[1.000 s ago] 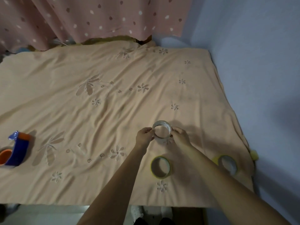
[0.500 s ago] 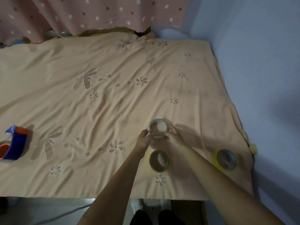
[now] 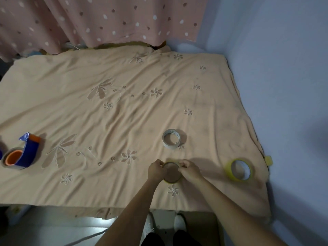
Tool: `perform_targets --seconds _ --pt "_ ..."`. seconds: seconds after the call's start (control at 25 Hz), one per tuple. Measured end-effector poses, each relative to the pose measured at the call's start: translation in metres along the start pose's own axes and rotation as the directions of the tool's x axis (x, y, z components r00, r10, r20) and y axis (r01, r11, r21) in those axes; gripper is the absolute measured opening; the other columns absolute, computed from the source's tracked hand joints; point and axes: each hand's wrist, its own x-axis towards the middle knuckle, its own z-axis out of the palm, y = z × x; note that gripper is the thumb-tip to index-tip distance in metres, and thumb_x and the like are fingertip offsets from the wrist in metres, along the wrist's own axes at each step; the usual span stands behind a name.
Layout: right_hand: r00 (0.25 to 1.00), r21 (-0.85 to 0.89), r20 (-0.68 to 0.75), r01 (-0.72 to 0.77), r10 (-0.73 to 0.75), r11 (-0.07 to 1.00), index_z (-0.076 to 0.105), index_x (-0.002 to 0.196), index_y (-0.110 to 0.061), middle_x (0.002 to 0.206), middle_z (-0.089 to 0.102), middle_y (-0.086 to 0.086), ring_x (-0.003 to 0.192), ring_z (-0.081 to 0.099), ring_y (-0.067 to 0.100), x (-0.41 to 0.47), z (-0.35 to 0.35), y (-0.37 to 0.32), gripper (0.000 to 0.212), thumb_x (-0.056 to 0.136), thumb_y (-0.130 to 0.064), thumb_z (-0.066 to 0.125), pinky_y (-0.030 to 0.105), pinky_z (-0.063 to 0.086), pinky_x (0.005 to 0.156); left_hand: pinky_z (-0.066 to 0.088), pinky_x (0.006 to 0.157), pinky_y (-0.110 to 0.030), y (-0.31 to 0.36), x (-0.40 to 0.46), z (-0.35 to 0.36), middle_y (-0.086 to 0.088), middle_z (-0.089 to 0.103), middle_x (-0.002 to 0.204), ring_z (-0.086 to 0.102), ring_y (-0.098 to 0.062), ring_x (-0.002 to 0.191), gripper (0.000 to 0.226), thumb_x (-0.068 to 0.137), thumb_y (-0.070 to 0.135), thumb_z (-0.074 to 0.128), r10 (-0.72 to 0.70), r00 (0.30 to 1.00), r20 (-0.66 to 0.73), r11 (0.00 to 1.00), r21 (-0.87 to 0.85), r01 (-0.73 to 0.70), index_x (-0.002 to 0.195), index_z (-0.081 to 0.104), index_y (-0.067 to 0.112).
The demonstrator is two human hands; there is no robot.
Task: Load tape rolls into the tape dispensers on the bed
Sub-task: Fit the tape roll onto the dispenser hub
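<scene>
Both hands pinched the yellow-edged tape roll (image 3: 171, 173) on the bed (image 3: 88, 121), left hand (image 3: 156, 170) at nine o'clock, right hand (image 3: 189, 170) at three (fingers curled); the white roll (image 3: 171, 139) lay just beyond at twelve.

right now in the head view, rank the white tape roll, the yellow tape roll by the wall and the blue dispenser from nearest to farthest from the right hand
1. White tape roll, just beyond the right hand.
2. Yellow tape roll, to its right near the bed edge.
3. Blue dispenser, far left.
</scene>
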Motion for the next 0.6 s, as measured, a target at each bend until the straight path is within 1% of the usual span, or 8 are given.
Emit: perform_targets --seconds 0.08,0.16,0.24,0.32,0.36,0.44,0.52,0.6 --pt "0.999 0.080 -0.026 0.047 -0.045 0.996 0.066 0.112 -0.019 0.105 0.066 0.000 0.101 0.062 0.019 -0.008 -0.005 -0.009 0.033 0.082 -0.007 0.059 0.026 0.045 0.081 0.045 0.069 -0.029 0.005 -0.008 -0.010 -0.016 0.069 0.096 0.060 -0.028 0.084 0.027 0.078 0.011 0.060 0.000 0.999 -0.033 0.997 -0.075 -0.002 0.104 0.064 0.006" --pt "0.996 0.158 -0.030 0.090 -0.086 0.983 0.067 0.106 -0.020 0.101 0.068 0.001 0.088 0.062 0.017 -0.013 -0.012 -0.025 0.030 0.082 -0.005 0.059 0.032 0.049 0.080 0.040 0.062 -0.027 0.017 -0.016 -0.026 -0.012 0.065 0.082 0.054 -0.024 0.073 0.021 0.078 0.009 0.057 -0.023 0.997 -0.074 0.984 -0.177 0.010 0.098 0.064 0.009" --pt "0.991 0.196 -0.020 0.134 -0.133 0.971 0.067 0.105 -0.022 0.098 0.067 0.000 0.076 0.058 0.013 -0.016 -0.017 -0.044 0.030 0.083 -0.005 0.057 0.028 0.047 0.070 0.039 0.059 -0.027 0.028 -0.022 -0.044 -0.006 0.059 0.068 0.049 -0.021 0.060 0.015 0.077 0.008 0.056 -0.021 0.994 -0.107 0.963 -0.269 -0.008 0.091 0.062 0.010" --pt "0.986 0.218 0.000 0.165 -0.169 0.962 0.068 0.111 -0.018 0.090 0.066 0.002 0.067 0.054 0.011 -0.015 -0.019 -0.066 0.033 0.083 -0.004 0.056 0.023 0.042 0.062 0.037 0.060 -0.028 0.037 -0.033 -0.066 -0.005 0.056 0.063 0.044 -0.018 0.053 0.009 0.076 0.010 0.058 -0.015 0.990 -0.143 0.941 -0.338 -0.034 0.085 0.061 0.010" --pt "0.984 0.235 0.024 0.168 -0.178 0.958 0.067 0.113 -0.016 0.084 0.066 0.004 0.066 0.056 0.016 -0.016 -0.019 -0.078 0.034 0.083 -0.002 0.056 0.026 0.044 0.060 0.035 0.060 -0.027 0.041 -0.041 -0.078 -0.006 0.057 0.063 0.043 -0.017 0.053 0.003 0.077 0.013 0.060 -0.023 0.985 -0.170 0.932 -0.360 -0.040 0.080 0.060 0.012" --pt "0.974 0.257 0.084 0.183 -0.211 0.949 0.066 0.114 -0.014 0.077 0.063 0.009 0.072 0.059 0.025 -0.023 -0.014 -0.103 0.033 0.085 -0.002 0.056 0.029 0.047 0.060 0.034 0.060 -0.027 0.043 -0.053 -0.102 -0.009 0.068 0.071 0.044 -0.019 0.056 0.008 0.076 0.023 0.062 -0.042 0.971 -0.233 0.912 -0.406 -0.058 0.071 0.059 0.018" --pt "0.962 0.288 0.124 0.198 -0.242 0.937 0.065 0.107 -0.017 0.077 0.061 0.012 0.073 0.058 0.025 -0.033 -0.006 -0.125 0.026 0.087 -0.003 0.056 0.025 0.048 0.054 0.036 0.059 -0.028 0.040 -0.061 -0.125 -0.011 0.071 0.078 0.048 -0.021 0.060 0.013 0.075 0.028 0.063 -0.053 0.961 -0.270 0.887 -0.454 -0.079 0.066 0.059 0.019" --pt "0.948 0.327 0.187 0.188 -0.259 0.926 0.064 0.098 -0.020 0.078 0.060 0.012 0.072 0.057 0.023 -0.045 0.012 -0.148 0.022 0.087 -0.003 0.056 0.024 0.051 0.056 0.040 0.059 -0.028 0.031 -0.075 -0.151 -0.012 0.068 0.077 0.054 -0.022 0.063 0.014 0.078 0.025 0.064 -0.078 0.947 -0.313 0.858 -0.505 -0.096 0.069 0.059 0.016"
